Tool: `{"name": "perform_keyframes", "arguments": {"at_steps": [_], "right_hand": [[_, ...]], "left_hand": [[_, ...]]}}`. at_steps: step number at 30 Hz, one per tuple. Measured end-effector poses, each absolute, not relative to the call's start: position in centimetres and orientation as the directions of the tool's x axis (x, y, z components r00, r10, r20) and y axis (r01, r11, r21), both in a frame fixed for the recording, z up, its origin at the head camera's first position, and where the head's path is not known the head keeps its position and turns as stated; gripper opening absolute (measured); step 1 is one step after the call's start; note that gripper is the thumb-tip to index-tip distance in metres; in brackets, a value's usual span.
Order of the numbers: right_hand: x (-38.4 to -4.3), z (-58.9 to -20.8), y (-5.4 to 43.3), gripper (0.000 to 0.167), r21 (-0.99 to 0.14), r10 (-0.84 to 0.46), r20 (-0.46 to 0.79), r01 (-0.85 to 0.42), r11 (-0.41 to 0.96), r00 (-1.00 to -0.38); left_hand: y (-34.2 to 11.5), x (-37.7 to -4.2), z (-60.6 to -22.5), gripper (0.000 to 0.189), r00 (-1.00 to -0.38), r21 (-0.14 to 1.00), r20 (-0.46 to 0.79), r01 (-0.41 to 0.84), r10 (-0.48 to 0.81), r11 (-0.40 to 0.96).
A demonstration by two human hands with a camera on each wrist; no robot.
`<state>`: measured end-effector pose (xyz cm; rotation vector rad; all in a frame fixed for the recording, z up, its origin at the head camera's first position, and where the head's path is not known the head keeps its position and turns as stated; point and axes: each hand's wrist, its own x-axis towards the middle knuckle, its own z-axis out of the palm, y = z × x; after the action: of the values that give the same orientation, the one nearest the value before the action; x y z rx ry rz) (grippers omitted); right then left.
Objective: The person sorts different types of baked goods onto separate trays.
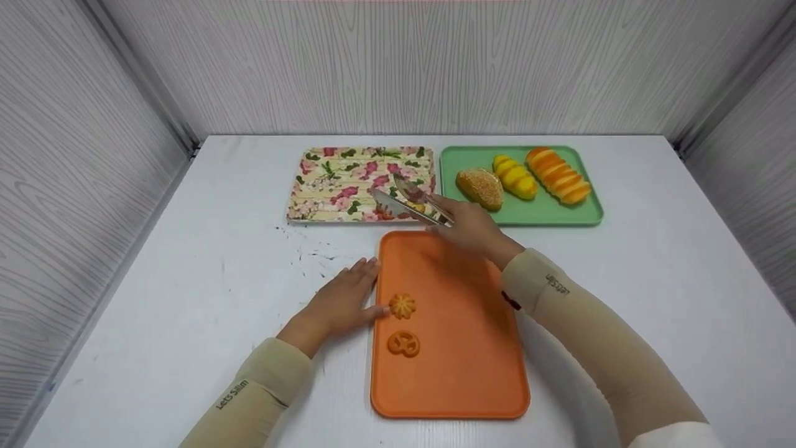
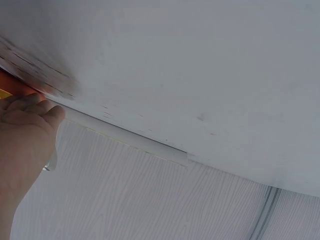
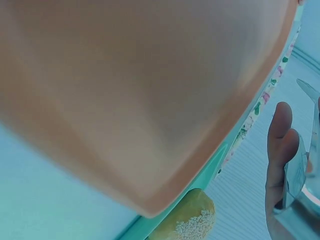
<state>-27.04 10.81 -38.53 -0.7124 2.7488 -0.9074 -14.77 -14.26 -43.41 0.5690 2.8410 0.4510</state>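
My right hand (image 1: 469, 227) grips metal tongs (image 1: 413, 211), their arms spread apart over the near right corner of the floral tray (image 1: 336, 180). Small yellow and red bits (image 1: 418, 206) show around the tongs there, partly hidden. In the right wrist view, fingers (image 3: 280, 145) wrap the tongs' metal. My left hand (image 1: 342, 302) lies with fingers extended along the left edge of the orange tray (image 1: 460, 373), its thumb over the rim beside a flower-shaped cookie (image 1: 403, 306). Below that cookie is a pretzel-shaped one (image 1: 404, 343).
A green tray (image 1: 547, 216) stands right of the floral one. On it lie a sesame-topped bun (image 1: 482, 188), a yellow ridged bread (image 1: 515, 177) and a larger orange-brown loaf (image 1: 558, 175). Wood-grain panels (image 1: 398, 68) wall the white table at the back and sides.
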Motion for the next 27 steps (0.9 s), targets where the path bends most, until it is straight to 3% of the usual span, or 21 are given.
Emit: {"name": "perform_keyframes", "arguments": {"at_steps": [16,27], "right_hand": [[-23.9,-39.0,12.5,0.067,-0.557,-0.568,0.043,-0.492,0.669,-0.822],[-21.7,-39.7,14.1,0.066,-0.592,-0.623,0.04,-0.521,0.615,-0.781]], "left_hand": [[-14.4,-14.8,-43.6,0.088,-0.902,0.328,-0.13,0.353,0.412,0.876],[-14.3,-14.9,-43.5,0.088,-0.896,0.319,-0.148,0.357,0.419,0.878]]}}
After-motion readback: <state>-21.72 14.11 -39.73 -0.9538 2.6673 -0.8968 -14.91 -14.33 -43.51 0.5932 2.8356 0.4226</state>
